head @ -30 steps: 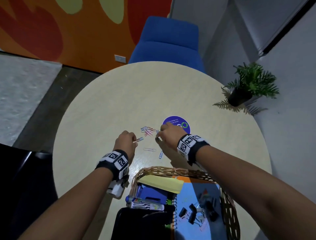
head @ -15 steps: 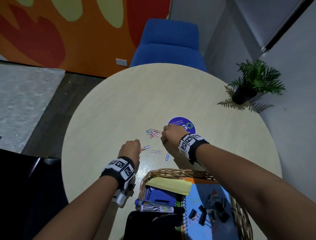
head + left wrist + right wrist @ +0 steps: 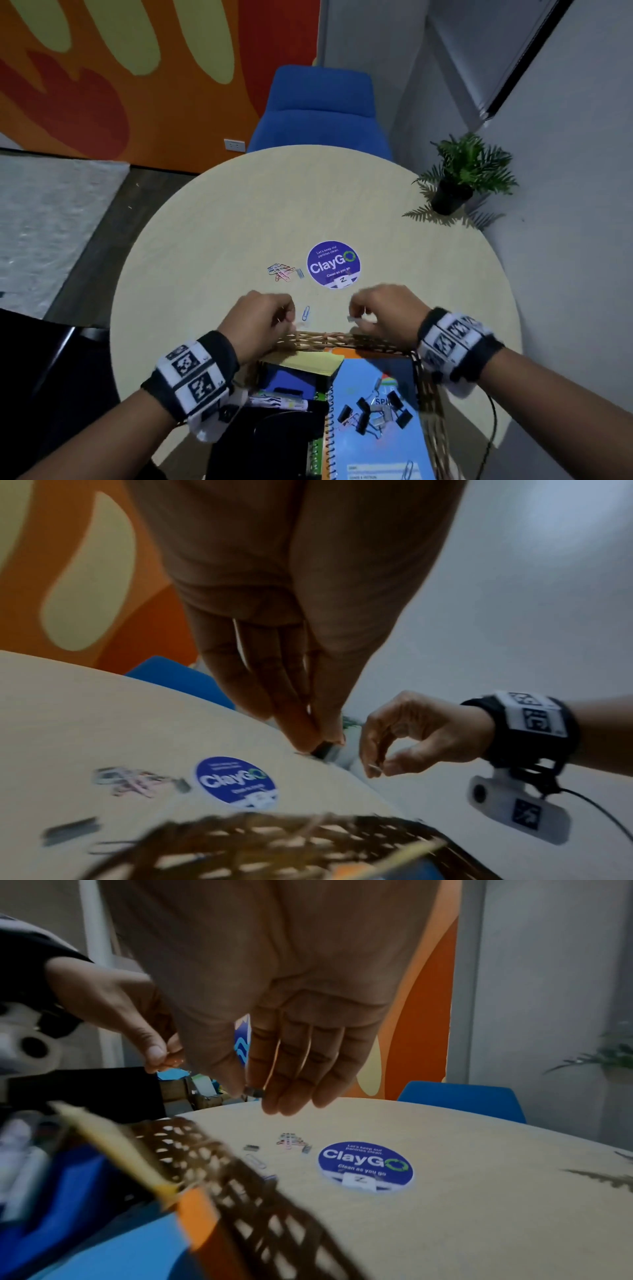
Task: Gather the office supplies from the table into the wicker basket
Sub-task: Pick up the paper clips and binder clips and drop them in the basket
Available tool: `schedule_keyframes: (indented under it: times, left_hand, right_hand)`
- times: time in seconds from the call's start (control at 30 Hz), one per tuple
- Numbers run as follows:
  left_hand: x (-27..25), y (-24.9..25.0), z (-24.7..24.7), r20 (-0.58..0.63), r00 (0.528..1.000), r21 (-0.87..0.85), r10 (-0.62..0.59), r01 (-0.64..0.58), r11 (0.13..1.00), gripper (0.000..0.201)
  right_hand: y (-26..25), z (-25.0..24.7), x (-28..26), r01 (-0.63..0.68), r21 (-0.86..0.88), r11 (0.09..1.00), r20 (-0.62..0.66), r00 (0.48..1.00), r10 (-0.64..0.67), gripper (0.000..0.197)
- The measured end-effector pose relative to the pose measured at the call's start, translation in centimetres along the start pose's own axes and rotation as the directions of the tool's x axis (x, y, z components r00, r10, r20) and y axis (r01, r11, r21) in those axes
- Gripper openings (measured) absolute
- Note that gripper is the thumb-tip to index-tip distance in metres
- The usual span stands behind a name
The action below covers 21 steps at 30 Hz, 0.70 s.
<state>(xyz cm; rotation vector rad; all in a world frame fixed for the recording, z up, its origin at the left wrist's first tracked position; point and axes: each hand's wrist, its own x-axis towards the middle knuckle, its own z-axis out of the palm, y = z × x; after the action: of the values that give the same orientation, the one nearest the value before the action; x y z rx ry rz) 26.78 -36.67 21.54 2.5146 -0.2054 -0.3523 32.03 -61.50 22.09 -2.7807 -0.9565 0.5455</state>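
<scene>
Most supplies lie already in the wicker basket (image 3: pixel 329 339). Left hand (image 3: pixel 263 317) and right hand (image 3: pixel 383 313) each pinch a small piece above its far rim; what the left one pinches I cannot tell. A paper clip pile (image 3: pixel 281 272) and a blue clip (image 3: pixel 306 312) remain on the table (image 3: pixel 205 240).

A round table (image 3: pixel 212 219) with a pale, matt wood-look top. On it, a glossy printed purple sticker (image 3: pixel 333 264) and thin coated-wire paper clips (image 3: pixel 281 272). The wicker basket (image 3: pixel 329 340) is rough woven cane, holding a smooth blue notebook (image 3: pixel 373 445) with metal spiral binding, black metal binder clips (image 3: pixel 375 413) and matt yellow paper (image 3: pixel 308 361). A blue chair (image 3: pixel 320 113) looks cloth-covered
</scene>
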Motion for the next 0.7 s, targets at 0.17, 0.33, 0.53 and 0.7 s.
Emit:
schedule_keyframes:
  times: [0.17, 0.33, 0.53, 0.7]
  left_hand:
    - [-2.6, 4.5, 1.9, 0.176, 0.976, 0.118, 0.126, -0.148, 0.982, 0.006]
    - [-3.9, 7.1, 3.5, 0.311, 0.921, 0.142, 0.235, -0.290, 0.947, 0.016]
    - [-4.8, 7.7, 3.7, 0.326, 0.895, 0.056, 0.304, -0.340, 0.939, 0.023]
    - [-3.4, 5.1, 1.2, 0.210, 0.953, 0.064, 0.221, -0.238, 0.969, 0.017]
  right_hand:
    - [0.3, 1.4, -5.3, 0.068, 0.037, 0.997, 0.106, 0.992, -0.071, 0.020]
    - [1.4, 2.1, -7.5, 0.110, 0.005, 0.994, 0.172, 0.979, -0.110, 0.029]
    - [2.5, 0.5, -6.3, 0.078, -0.035, 0.996, 0.185, 0.980, -0.070, 0.052]
    - [2.1, -0.4, -3.0, 0.029, -0.010, 1.000, 0.135, 0.990, -0.028, 0.030]
